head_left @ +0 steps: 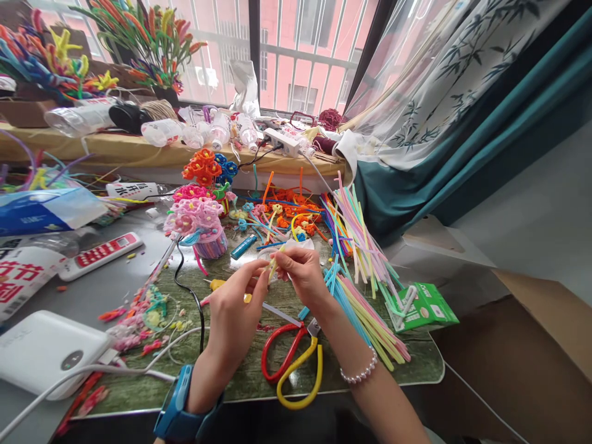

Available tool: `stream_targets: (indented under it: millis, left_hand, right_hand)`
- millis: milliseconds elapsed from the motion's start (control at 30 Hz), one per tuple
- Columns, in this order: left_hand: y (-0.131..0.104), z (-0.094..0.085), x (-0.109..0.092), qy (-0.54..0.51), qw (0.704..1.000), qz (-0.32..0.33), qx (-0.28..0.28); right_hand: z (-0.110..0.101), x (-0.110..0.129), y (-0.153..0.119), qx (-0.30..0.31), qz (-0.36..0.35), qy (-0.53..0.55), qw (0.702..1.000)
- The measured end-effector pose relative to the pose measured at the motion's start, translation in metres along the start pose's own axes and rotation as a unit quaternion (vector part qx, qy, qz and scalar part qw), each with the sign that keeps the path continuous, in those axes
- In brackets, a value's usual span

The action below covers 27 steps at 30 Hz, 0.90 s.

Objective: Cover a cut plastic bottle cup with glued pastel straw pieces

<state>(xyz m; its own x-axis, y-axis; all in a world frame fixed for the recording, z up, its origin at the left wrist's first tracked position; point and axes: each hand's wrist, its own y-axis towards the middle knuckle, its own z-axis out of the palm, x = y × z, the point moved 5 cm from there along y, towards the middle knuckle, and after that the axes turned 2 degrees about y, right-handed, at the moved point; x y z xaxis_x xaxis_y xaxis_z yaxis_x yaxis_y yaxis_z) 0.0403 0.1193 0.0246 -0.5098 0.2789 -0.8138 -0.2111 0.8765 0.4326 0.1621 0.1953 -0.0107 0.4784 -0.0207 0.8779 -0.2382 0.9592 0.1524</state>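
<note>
Above the middle of the green board, my left hand (238, 302) and my right hand (303, 271) meet, fingers pinched on a short pale yellow pipe cleaner (272, 269). Fingers partly hide it. Just below them lie scissors (296, 364) with one red and one yellow handle, blades pointing away under my hands. A yellow-handled tool (216, 284), partly covered by my left hand, rests beside it. A teal lighter (243, 246) lies beyond. Behind my left hand stands a small pot of pink pipe-cleaner flowers (197, 216).
Bundles of pastel pipe cleaners (370, 314) lie to the right, near a green packet (423, 305). Orange pieces (300, 206) cover the back. Left are a white power bank (50, 351), its cable, a remote (99, 256) and scraps (143, 317). Bottles (161, 131) line the sill.
</note>
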Motion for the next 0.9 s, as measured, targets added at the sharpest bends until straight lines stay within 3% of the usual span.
stream_targets:
  millis: [267,700,900]
  left_hand:
    - [-0.003,-0.002,-0.010,0.110,0.986,0.119,-0.028]
    - [-0.007,-0.001,-0.016,0.187,0.962,0.198,-0.024]
    - [-0.011,0.003,-0.017,0.255,0.936,0.242,-0.026]
  right_hand:
    - [0.002,-0.001,-0.002,0.000,0.009,0.004,1.000]
    - [0.006,0.001,-0.003,0.002,-0.015,-0.002,1.000]
    - [0.007,0.002,-0.003,0.004,-0.022,-0.010,1.000]
